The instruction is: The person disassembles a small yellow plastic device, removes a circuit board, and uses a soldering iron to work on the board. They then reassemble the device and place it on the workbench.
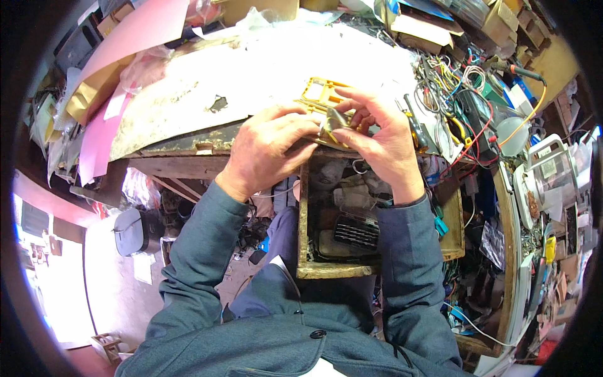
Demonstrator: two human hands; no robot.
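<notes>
My right hand (pixel 386 141) pinches a small metallic piece (pixel 336 118) at the workbench's front edge, thumb and fingers round it. My left hand (pixel 267 144) is closed beside it, fingertips meeting at the piece's left side; exactly what they grip is too small to make out. A yellow plastic case (pixel 323 85) with compartments lies under and just behind both hands, partly hidden by them. Dark-handled tools (pixel 416 129) and yellow-handled pliers (pixel 461 132) lie to the right of my right hand.
An open wooden drawer (pixel 339 270) juts toward my body below my hands. Tangled wires (pixel 440 81) and a cord-fed tool (pixel 524 74) crowd the bench's right. Pink sheets (pixel 100 144) hang over the left front. Cardboard boxes (pixel 496 25) are piled at the back right.
</notes>
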